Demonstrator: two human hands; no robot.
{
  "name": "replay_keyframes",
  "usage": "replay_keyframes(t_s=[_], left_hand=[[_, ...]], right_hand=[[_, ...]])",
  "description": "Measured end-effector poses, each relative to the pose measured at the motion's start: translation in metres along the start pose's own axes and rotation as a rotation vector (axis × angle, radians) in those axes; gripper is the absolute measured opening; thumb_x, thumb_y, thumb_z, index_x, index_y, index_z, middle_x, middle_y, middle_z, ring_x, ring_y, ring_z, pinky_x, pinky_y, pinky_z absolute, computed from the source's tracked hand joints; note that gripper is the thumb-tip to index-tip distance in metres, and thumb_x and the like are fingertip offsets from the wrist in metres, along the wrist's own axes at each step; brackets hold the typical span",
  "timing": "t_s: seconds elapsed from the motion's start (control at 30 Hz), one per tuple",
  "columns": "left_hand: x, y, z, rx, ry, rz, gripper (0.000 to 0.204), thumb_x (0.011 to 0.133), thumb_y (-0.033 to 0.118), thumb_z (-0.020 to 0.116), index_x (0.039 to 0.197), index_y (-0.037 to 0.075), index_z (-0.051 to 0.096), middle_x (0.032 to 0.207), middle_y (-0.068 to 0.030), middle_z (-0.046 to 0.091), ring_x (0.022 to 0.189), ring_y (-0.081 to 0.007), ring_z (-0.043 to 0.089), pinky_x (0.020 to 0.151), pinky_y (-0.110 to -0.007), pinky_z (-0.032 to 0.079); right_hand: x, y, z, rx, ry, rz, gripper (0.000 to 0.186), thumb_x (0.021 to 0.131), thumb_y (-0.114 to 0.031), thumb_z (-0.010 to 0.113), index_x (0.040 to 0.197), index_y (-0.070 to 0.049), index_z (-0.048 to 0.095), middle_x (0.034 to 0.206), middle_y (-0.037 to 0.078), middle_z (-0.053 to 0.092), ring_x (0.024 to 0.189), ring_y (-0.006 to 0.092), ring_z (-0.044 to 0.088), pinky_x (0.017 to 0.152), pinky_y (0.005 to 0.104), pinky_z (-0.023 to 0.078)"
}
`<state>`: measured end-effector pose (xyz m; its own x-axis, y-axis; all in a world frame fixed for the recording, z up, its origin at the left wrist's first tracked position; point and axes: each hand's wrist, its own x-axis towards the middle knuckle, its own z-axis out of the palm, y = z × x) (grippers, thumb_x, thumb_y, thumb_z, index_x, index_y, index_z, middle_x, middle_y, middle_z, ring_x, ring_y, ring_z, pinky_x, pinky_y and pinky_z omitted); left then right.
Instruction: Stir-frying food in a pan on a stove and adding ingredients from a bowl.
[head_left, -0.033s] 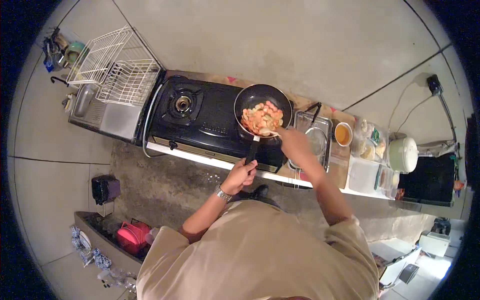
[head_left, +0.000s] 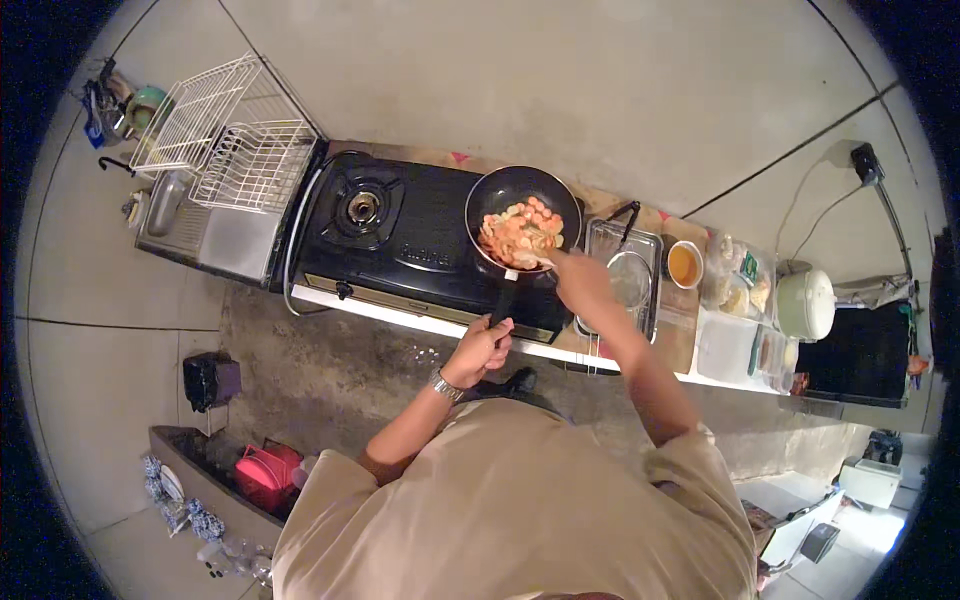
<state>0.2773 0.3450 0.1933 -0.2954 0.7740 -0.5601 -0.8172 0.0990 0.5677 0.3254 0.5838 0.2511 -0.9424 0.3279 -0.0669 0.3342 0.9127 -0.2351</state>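
A black frying pan (head_left: 522, 205) on the stove's right side holds orange and pale chopped food (head_left: 515, 232). My left hand (head_left: 480, 348) is closed around the pan's black handle (head_left: 506, 298) at the front. My right hand (head_left: 578, 285) grips a light-coloured utensil (head_left: 546, 262) whose head is among the food; its exact shape is hard to make out. The black gas stove (head_left: 420, 200) has an uncovered burner (head_left: 362, 207) at its left. Just right of the pan sit a glass tray with a strainer (head_left: 630, 280) and a white bowl of orange liquid (head_left: 685, 265).
A white wire dish rack (head_left: 250, 160) stands over a metal sink (head_left: 235, 245) at the left. To the right are plastic containers (head_left: 740, 285) and a pale green pot (head_left: 805, 305). Behind me lie a dark ledge with a red bag (head_left: 265, 470) and a small black bin (head_left: 210, 380).
My right hand and its utensil have shifted slightly up and left within the pan, moving the food a little. My left hand still holds the handle.
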Motion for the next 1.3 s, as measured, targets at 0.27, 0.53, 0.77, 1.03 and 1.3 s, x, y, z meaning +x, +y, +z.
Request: replay_keyframes(t_s=[0.27, 0.53, 0.77, 1.03, 1.3], left_hand=[[-0.005, -0.006, 0.002, 0.046, 0.08, -0.026, 0.016, 0.107, 0.025, 0.055, 0.102, 0.01, 0.053, 0.071, 0.0044, 0.047, 0.05, -0.0047, 0.036, 0.041, -0.022, 0.026], [-0.007, -0.012, 0.002, 0.196, 0.141, 0.015, 0.023, 0.108, 0.033, 0.053, 0.098, 0.012, 0.052, 0.068, 0.0044, 0.045, 0.049, -0.0061, 0.036, 0.041, -0.024, 0.026], [-0.003, -0.007, 0.014, 0.187, 0.181, 0.005, 0.036, 0.108, 0.038, 0.053, 0.084, 0.013, 0.045, 0.06, 0.0054, 0.041, 0.042, -0.0065, 0.033, 0.037, -0.025, 0.024], [0.006, -0.01, 0.008, 0.169, 0.137, 0.022, 0.034, 0.108, 0.039, 0.053, 0.088, 0.013, 0.045, 0.06, 0.0046, 0.041, 0.045, -0.0068, 0.034, 0.039, -0.026, 0.024], [-0.012, -0.011, 0.002, 0.164, 0.114, -0.044, 0.029, 0.106, 0.038, 0.056, 0.091, 0.015, 0.047, 0.064, 0.0062, 0.042, 0.046, -0.0058, 0.033, 0.04, -0.025, 0.024]], right_hand=[[-0.001, 0.002, -0.065, -0.08, -0.131, -0.111, 0.027, 0.083, -0.006, 0.062, 0.11, -0.008, 0.069, 0.094, 0.02, 0.072, 0.094, 0.0392, 0.071, 0.078, 0.0526, 0.056], [0.029, 0.012, -0.036, -0.091, -0.102, 0.131, 0.03, 0.088, -0.008, 0.058, 0.117, -0.01, 0.068, 0.095, 0.02, 0.073, 0.091, 0.0398, 0.072, 0.077, 0.0513, 0.057], [0.033, -0.023, 0.007, 0.116, -0.032, -0.007, 0.027, 0.09, -0.011, 0.056, 0.112, -0.004, 0.068, 0.095, 0.024, 0.072, 0.089, 0.0422, 0.072, 0.079, 0.0532, 0.057], [0.058, -0.01, 0.024, 0.148, 0.034, -0.022, 0.025, 0.093, -0.014, 0.055, 0.114, -0.007, 0.067, 0.094, 0.027, 0.072, 0.09, 0.0425, 0.072, 0.075, 0.0536, 0.057], [0.045, 0.029, -0.046, -0.126, 0.045, 0.174, 0.019, 0.091, -0.012, 0.056, 0.097, -0.002, 0.071, 0.09, 0.024, 0.072, 0.089, 0.0411, 0.072, 0.078, 0.0539, 0.057]])
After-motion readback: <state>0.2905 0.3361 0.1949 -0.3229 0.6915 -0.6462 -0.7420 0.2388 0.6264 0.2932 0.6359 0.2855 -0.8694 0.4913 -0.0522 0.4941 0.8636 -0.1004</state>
